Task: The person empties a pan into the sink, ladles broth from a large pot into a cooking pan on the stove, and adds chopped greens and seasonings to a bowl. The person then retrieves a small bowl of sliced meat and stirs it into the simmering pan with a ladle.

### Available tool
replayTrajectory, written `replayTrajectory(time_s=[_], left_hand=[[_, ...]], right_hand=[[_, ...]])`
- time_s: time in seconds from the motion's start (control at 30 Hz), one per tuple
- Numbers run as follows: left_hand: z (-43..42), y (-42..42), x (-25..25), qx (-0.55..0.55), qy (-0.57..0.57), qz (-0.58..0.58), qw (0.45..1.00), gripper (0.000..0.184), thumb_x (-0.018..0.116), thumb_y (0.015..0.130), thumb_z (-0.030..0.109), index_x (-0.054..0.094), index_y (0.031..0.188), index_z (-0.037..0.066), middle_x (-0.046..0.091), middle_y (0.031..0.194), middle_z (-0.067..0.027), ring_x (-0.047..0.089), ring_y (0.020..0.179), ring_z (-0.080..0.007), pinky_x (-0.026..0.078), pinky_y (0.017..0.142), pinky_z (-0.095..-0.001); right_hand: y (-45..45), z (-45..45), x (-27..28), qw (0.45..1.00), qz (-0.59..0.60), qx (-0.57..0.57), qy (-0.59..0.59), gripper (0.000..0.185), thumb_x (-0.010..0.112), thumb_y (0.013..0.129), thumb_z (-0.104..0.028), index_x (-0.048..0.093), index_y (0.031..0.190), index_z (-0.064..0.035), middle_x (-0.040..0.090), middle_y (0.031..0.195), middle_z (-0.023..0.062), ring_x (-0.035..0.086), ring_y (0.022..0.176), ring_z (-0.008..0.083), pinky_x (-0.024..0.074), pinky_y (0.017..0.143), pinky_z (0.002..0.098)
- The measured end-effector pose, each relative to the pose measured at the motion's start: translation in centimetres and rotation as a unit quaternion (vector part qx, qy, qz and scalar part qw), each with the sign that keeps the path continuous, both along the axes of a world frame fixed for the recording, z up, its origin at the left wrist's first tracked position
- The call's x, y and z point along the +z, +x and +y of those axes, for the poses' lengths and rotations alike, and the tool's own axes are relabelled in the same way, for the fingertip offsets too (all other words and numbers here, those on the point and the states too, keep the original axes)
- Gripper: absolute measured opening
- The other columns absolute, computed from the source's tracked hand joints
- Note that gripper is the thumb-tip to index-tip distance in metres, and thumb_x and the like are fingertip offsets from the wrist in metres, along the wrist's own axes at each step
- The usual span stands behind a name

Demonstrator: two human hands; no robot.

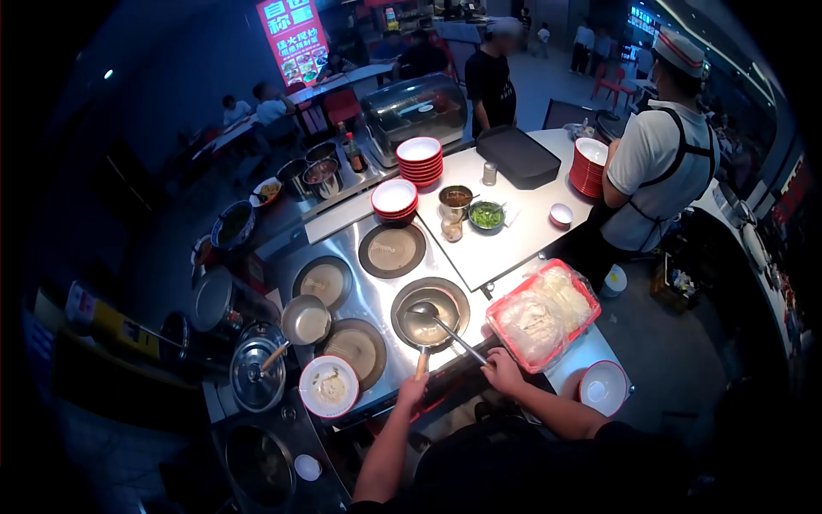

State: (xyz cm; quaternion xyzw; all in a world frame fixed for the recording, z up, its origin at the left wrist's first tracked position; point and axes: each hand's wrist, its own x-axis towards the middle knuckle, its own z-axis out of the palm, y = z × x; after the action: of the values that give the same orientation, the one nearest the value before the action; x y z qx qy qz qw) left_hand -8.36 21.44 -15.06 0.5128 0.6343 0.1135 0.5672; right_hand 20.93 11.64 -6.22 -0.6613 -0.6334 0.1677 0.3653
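My left hand (413, 391) is wrapped round the wooden handle of a dark pan (444, 296), which sits on the steel cooktop (282, 248). In my right hand (502, 372) is the long metal handle of a ladle (422, 312); its bowl rests inside that pan, over some pale contents. Just right of the pan lies a red tray (543, 315) of pale food under clear plastic. A smaller saucepan (306, 320) with a wooden handle is to the left, near a red-rimmed bowl (329, 387) with food remains.
Stacked red-rimmed bowls (419, 163), a bowl of chopped greens (486, 216) and a sauce pot (455, 201) stand beyond the cooktop. A co-worker (659, 163) is at the right of the counter. An empty bowl (603, 388) sits right of my right arm.
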Motion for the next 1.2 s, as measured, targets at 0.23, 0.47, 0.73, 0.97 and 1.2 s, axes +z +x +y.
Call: replayTrajectory(time_s=[0.23, 0.47, 0.73, 0.97, 1.2], left_hand=[[-0.8, 0.1, 2.5, 0.043, -0.053, -0.108, 0.992, 0.033, 0.062, 0.097, 0.033, 0.056, 0.097, 0.0, 0.062, 0.074, -0.0049, 0.057, 0.055, -0.0129, 0.049, 0.05, -0.0282], [-0.9, -0.7, 2.3, 0.032, -0.034, -0.131, 0.99, 0.033, 0.058, 0.099, 0.031, 0.056, 0.097, -0.001, 0.062, 0.074, -0.0065, 0.058, 0.055, -0.0139, 0.049, 0.05, -0.03], [-1.2, -0.8, -0.4, 0.029, 0.016, -0.044, 0.998, 0.047, 0.057, 0.096, 0.042, 0.058, 0.106, -0.004, 0.069, 0.088, -0.021, 0.068, 0.085, -0.0366, 0.052, 0.079, -0.045], [-2.1, 0.1, 2.2, 0.038, 0.04, 0.021, 0.998, 0.042, 0.057, 0.097, 0.04, 0.06, 0.111, 0.0, 0.066, 0.102, -0.028, 0.064, 0.099, -0.0456, 0.049, 0.085, -0.0477], [-2.4, 0.7, 4.5, 0.052, 0.029, 0.046, 0.997, 0.041, 0.06, 0.096, 0.041, 0.059, 0.109, 0.002, 0.066, 0.092, -0.0218, 0.066, 0.084, -0.0351, 0.051, 0.077, -0.0441]], right_hand=[[-0.5, 1.5, 3.1, 0.86, 0.331, -0.05, -0.385, 0.038, 0.065, 0.096, -0.04, 0.068, 0.095, -0.002, 0.065, 0.067, 0.0084, 0.061, 0.049, 0.0147, 0.0466, 0.044, 0.0265], [-0.5, 3.6, 5.3, 0.818, 0.36, -0.083, -0.441, 0.054, 0.057, 0.098, -0.049, 0.064, 0.104, 0.0033, 0.067, 0.072, 0.0143, 0.067, 0.055, 0.0207, 0.053, 0.046, 0.0297], [1.4, 6.0, 8.3, 0.84, 0.241, -0.048, -0.483, 0.049, 0.056, 0.099, -0.043, 0.066, 0.104, 0.0049, 0.069, 0.087, 0.0191, 0.071, 0.065, 0.0255, 0.0586, 0.058, 0.034], [6.9, 14.8, 6.3, 0.878, 0.091, 0.053, -0.466, 0.065, 0.059, 0.091, -0.058, 0.07, 0.099, 0.0058, 0.072, 0.088, 0.0174, 0.071, 0.076, 0.0247, 0.0553, 0.075, 0.036], [8.9, 22.9, 7.2, 0.912, 0.069, 0.034, -0.404, 0.063, 0.059, 0.091, -0.057, 0.068, 0.099, 0.0049, 0.072, 0.083, 0.0158, 0.071, 0.08, 0.0264, 0.0556, 0.077, 0.0376]])
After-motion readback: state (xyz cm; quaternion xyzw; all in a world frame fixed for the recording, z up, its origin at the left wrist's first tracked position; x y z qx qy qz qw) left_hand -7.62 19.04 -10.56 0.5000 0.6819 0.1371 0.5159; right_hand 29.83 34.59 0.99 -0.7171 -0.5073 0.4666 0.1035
